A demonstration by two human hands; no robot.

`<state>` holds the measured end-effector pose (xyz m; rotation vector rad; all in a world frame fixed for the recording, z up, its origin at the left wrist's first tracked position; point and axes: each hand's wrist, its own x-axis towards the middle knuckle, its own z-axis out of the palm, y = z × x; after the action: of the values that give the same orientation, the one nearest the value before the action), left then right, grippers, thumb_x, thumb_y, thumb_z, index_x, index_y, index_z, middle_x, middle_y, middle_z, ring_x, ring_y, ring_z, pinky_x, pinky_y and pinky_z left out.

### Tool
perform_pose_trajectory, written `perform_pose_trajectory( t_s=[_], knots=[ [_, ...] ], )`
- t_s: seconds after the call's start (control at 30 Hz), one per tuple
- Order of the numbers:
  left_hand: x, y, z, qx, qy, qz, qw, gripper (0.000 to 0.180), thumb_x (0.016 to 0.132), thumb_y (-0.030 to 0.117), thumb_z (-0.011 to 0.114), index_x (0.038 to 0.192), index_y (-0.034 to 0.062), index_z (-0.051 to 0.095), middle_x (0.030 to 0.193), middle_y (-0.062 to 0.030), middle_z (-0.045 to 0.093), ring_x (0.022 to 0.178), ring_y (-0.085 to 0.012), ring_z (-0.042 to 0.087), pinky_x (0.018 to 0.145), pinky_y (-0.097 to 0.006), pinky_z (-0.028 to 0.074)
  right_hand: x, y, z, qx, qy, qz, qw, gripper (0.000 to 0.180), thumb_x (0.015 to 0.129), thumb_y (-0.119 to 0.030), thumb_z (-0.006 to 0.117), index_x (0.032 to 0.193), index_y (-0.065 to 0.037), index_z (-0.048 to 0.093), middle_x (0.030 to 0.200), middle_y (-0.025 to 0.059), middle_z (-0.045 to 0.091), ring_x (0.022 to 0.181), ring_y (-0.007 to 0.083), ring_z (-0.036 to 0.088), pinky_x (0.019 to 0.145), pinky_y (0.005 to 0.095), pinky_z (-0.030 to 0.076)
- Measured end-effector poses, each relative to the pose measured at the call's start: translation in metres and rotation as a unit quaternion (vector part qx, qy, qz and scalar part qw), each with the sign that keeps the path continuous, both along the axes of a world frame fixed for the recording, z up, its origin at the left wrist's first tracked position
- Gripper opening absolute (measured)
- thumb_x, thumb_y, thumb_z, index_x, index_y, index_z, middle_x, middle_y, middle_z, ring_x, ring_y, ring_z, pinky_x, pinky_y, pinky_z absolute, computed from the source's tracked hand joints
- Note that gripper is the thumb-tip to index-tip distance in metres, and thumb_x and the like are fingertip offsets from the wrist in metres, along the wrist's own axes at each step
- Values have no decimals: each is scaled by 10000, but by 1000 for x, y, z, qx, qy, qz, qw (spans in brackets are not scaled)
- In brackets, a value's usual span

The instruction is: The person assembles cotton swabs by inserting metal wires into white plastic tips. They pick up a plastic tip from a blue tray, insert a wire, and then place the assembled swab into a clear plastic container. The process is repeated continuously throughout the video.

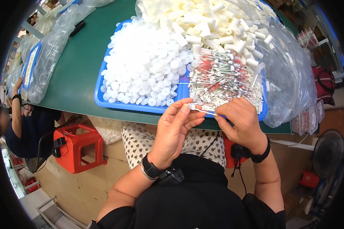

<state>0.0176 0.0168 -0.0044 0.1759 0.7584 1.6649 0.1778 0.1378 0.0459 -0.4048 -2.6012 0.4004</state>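
I have a thin white rod (206, 112) stretched between my two hands, just past the near edge of the green desk (71, 76). My left hand (174, 125) turns its palm partly inward, thumb and forefinger nearly closed in a pinch on the rod's left end, while the other fingers stay loosely curled and a little spread. My right hand (240, 118) shows me its back, its thumb and fingertips drawn together at the rod's other end; how its tucked fingers sit, I cannot tell. Directly beyond my hands is a heap of slim red-and-white parts (223, 76), lying in the right-hand section of a blue tray (130, 108). Ahead of my left hand and further left, the tray's other section brims with small white discs (145, 72), the nearest ones showing a hole in the middle. Farther beyond both hands, cream cylinders (217, 32) are piled up, some resting against the slim parts. A clear plastic bag (290, 80) spreads ahead of my right hand and to its right. Below my hands, a patterned cloth (135, 143) covers my lap, and well off to the left of them stands a red stool (78, 152).
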Motion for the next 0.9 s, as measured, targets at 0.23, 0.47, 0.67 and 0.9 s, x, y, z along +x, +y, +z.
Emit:
perform_pose_trajectory(
  t_s=[0.23,0.47,0.67,0.9],
  knots=[
    [-2,-1,-6,-5,5,15,1000,297,1008,186,532,1244,10,496,1107,-153,632,1013,-223,664,888,-334,561,0,-3,-4,-16,20,-15,1000,137,746,-40,721,843,-56,625,728,69,601,654,249,585,596,371,428],
    [0,-1,-5,4,29,-8,1000,350,1009,168,528,1307,-11,490,1216,-179,607,1065,-214,640,945,-334,527,-1,-6,-4,-17,42,-17,999,123,783,-30,713,881,-40,639,765,86,638,665,258,610,592,349,472],
    [8,-3,2,42,85,-77,993,433,1011,136,515,1410,-12,432,1380,-169,525,1213,-200,549,1055,-354,432,-3,-18,-8,-417,39,-59,906,92,896,-58,650,961,7,648,772,114,661,618,207,647,569,281,503],
    [10,-4,4,31,141,-86,986,379,1009,103,517,1365,-22,490,1356,-149,556,1230,-171,529,1062,-313,402,-1,-20,-12,-39,27,10,999,172,841,-49,703,982,13,628,800,129,686,658,245,684,552,327,532]
  ],
)
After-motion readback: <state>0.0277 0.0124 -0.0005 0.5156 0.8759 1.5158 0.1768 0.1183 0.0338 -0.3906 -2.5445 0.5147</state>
